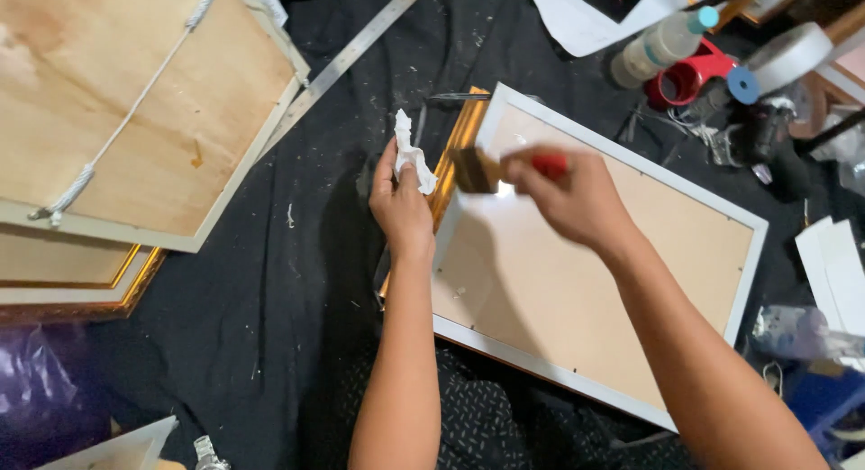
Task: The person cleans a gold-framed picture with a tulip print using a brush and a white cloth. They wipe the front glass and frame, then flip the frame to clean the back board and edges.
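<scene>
A right hand [563, 195] grips a red-handled brush [491, 171], its long axis level and bristles pointing left over the top-left corner of a white picture frame [631, 254]. The frame lies face down on black cloth [297, 281], running toward the lower right, while the left hand [401, 204] pinches crumpled white tissue [407, 150] at its gold edge.

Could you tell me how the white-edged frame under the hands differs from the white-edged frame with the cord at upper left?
The frame under the hands has a smooth pale backing and no cord; the upper-left frame shows grainy plywood crossed by a white cord. The first lies on the black cloth, the second on other frames. Both lie back up.
</scene>
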